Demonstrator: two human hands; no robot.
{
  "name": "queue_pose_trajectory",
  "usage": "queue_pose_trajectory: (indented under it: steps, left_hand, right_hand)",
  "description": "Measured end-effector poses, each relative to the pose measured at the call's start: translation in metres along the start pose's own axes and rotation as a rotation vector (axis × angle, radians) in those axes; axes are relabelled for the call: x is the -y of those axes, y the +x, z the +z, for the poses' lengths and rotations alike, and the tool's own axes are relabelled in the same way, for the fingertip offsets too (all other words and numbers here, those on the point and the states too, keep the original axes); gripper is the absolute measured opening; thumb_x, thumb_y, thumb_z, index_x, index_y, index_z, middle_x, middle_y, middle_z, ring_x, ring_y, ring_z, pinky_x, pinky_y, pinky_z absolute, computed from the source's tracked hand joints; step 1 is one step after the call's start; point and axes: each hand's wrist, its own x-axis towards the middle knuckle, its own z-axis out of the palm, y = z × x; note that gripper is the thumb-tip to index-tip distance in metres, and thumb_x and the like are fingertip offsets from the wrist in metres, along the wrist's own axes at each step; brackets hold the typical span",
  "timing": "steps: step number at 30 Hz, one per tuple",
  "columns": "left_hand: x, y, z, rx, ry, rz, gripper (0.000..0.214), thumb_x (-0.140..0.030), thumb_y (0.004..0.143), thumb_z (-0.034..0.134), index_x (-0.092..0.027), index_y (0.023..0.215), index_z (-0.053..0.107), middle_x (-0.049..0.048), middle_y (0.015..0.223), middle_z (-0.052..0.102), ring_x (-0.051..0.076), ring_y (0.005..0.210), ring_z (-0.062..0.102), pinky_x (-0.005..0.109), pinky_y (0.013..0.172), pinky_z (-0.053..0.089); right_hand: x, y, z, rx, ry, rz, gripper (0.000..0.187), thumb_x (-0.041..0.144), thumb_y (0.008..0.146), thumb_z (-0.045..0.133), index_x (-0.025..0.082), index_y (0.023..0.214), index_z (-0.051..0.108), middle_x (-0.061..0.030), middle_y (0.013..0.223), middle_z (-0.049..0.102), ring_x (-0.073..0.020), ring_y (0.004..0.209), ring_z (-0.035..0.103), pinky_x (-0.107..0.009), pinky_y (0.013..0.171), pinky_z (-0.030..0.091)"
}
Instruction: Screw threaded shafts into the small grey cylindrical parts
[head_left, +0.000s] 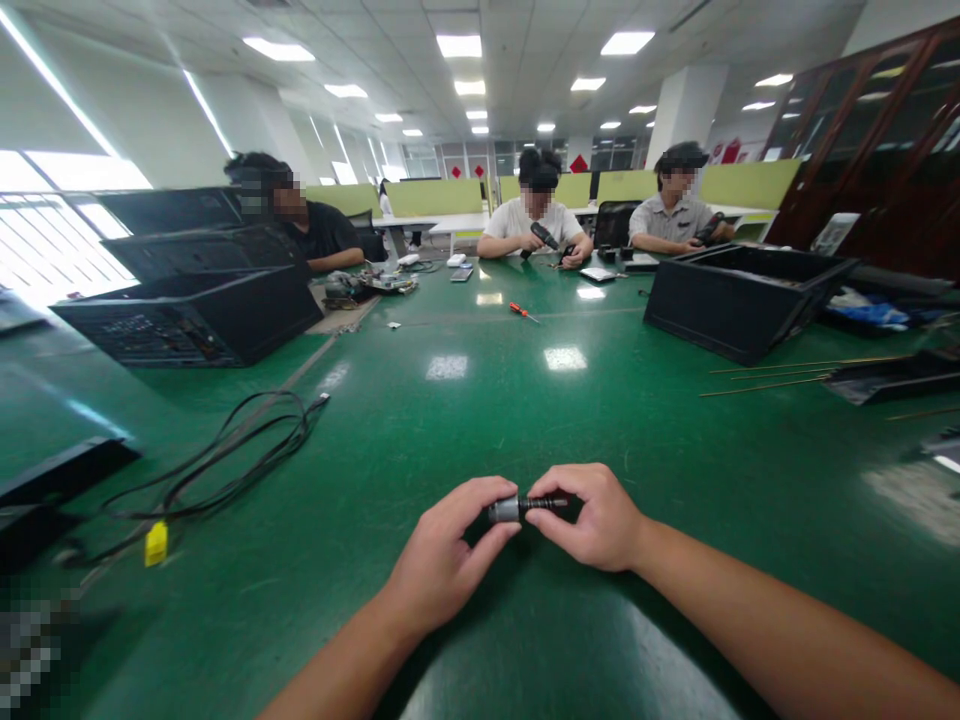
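Observation:
My left hand (442, 555) and my right hand (596, 515) meet just above the green table (465, 420), both closed on a small dark cylindrical part (525, 506) with a grey metal end. The left fingers pinch the grey end. The right fingers pinch the thin black end. Most of the part is hidden by my fingers.
A bundle of black cables (232, 455) with a yellow tag (156, 543) lies at the left. Open black computer cases stand at the left (195, 310) and right (739, 300). A red screwdriver (523, 312) lies mid-table. Three people sit at the far end, holding tools.

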Motion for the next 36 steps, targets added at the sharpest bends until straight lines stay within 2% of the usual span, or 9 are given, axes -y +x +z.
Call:
queue_pose_trajectory:
  steps: [12,26,36]
  left_hand:
    - [0.0006,-0.0009,-0.0004,0.001,0.009,0.0,0.032,-0.022,0.091,0.066,-0.027,0.122,0.06,0.0023,0.116,0.07,0.016,0.108,0.066,0.029,0.098,0.054]
    - [0.0004,0.0001,-0.0011,-0.013,0.009,0.02,0.031,-0.022,0.091,0.066,-0.023,0.121,0.062,0.0079,0.115,0.071,0.021,0.107,0.068,0.035,0.097,0.056]
    - [-0.0006,-0.0008,-0.0021,-0.019,0.013,0.028,0.031,-0.022,0.09,0.067,-0.023,0.12,0.063,0.0066,0.114,0.071,0.019,0.106,0.068,0.032,0.096,0.056]
  right_hand:
    - [-0.0009,-0.0005,0.0003,0.008,0.002,0.02,0.005,0.023,0.081,0.069,0.019,0.084,0.069,-0.001,0.071,0.069,-0.0144,0.061,0.061,-0.025,0.061,0.044]
    - [-0.001,-0.0009,-0.0012,0.017,-0.006,0.029,0.006,0.023,0.08,0.069,0.019,0.085,0.068,-0.001,0.072,0.069,-0.0147,0.061,0.061,-0.025,0.061,0.045]
    - [-0.0005,-0.001,-0.0018,0.029,-0.01,0.042,0.005,0.023,0.08,0.068,0.019,0.083,0.067,-0.0003,0.069,0.067,-0.0145,0.059,0.059,-0.025,0.06,0.044]
